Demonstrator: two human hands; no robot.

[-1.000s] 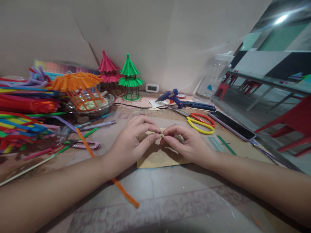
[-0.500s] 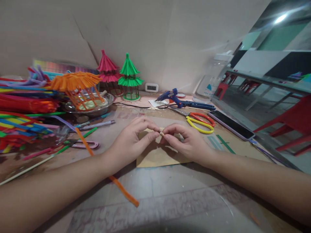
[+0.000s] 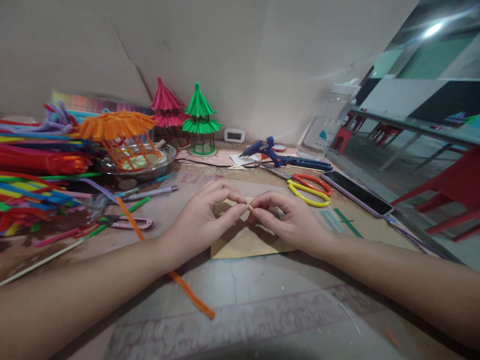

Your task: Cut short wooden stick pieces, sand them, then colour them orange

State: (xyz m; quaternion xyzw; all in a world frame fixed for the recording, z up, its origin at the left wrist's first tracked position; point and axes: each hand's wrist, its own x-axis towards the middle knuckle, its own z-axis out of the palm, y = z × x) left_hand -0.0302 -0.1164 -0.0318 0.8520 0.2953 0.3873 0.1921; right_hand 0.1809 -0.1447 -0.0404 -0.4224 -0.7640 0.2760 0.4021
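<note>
Where fingertips nearly meet, both hands pinch a sliver (pale).

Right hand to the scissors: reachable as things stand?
Probably yes: the scissors lie just beyond the right hand, with nothing visible between. But that hand is pinching a small pale piece, so it would likely have to let go first.

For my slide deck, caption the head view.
Left hand and right hand pinch a tiny pale piece above a tan sheet, scissors nearby.
</note>
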